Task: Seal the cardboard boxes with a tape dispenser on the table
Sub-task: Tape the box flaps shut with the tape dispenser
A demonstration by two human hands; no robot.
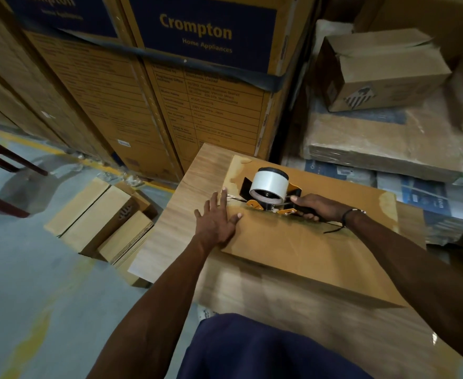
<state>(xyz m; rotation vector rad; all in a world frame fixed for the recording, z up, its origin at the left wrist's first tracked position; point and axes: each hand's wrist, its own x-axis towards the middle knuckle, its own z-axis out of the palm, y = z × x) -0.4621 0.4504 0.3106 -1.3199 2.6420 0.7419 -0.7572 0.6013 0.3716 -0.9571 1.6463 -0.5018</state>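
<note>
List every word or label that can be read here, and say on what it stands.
"Crompton": blue panel of the tall carton.
"Home Appliances": same panel, beneath it.
Table of print lower on that carton: too blurred to read.
Carton at the left: partial, blurred lettering.
Right-hand packages: unreadable.

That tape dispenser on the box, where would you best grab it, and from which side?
Grip the tape dispenser by its dark handle, coming from the right. The handle juts out to the right, away from the roll, while the orange frame and blade end face left toward the seam. The right hand curls round it that way now, while the left hand presses flat on the cardboard box.
</note>
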